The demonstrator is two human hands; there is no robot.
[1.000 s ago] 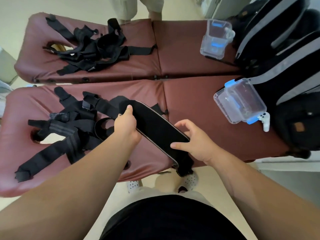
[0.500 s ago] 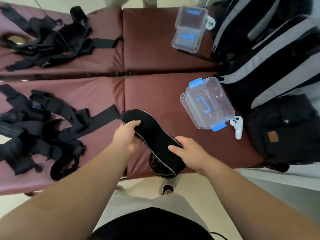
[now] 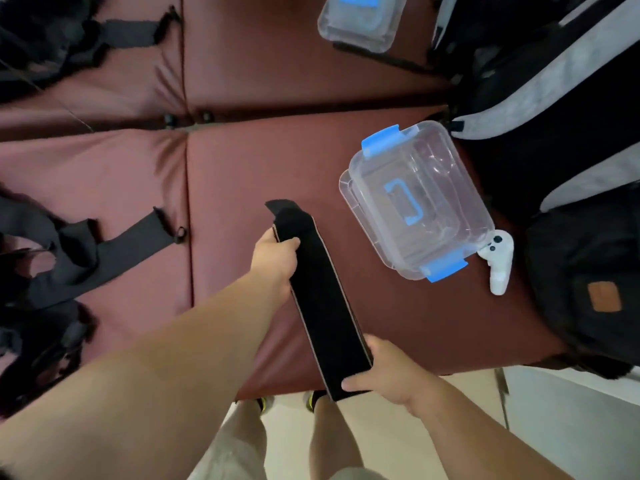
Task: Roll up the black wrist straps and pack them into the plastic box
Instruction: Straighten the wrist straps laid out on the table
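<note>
Bottom centre, the right hand pinches the strap's near end, thumb on top, fingers curled under; the strap runs flat and taut up the middle of the frame to the left hand, which grips it near the far end, a short tip poking out beyond the fingers; no roll started yet, I'd say, so rolling and packing are both ahead; right of centre, close beside the strap but not touching, the box sits clipped shut and looks empty; more straps lie tangled at the left edge, so plenty remains; a second box at the top.
</note>
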